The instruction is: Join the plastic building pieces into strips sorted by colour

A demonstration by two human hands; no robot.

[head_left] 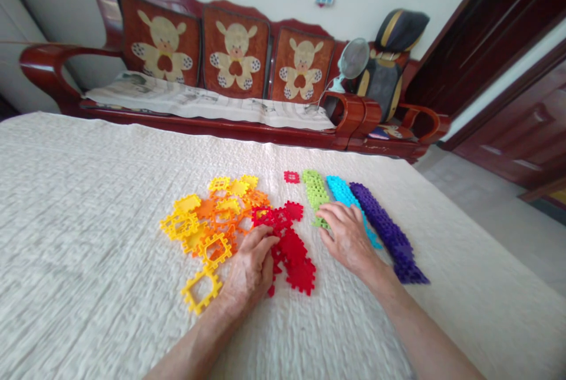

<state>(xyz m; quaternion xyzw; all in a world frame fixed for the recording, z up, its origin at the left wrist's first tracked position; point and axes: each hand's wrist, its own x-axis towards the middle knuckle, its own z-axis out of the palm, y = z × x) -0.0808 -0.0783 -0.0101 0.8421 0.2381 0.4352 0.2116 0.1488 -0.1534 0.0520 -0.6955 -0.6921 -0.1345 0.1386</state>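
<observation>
My left hand (253, 257) is over the loose pile of red interlocking plastic tiles (297, 256). Its fingers are bent and pressed together on a red tile, which they partly hide. Orange tiles (224, 218) and yellow tiles (194, 238) lie in a mixed heap just to its left. My right hand (347, 235) is at the near end of a row of green tiles (315, 191), thumb and fingers apart, with nothing visible between them. A row of blue tiles (342, 191) runs partly beneath this hand.
A long row of purple tiles (389, 230) lies at the right. One red window-shaped tile (291, 177) sits apart at the top. The table has a white quilted cover (110, 203). Behind it stand a wooden sofa (212, 126) with bear cushions and a small fan (354, 59).
</observation>
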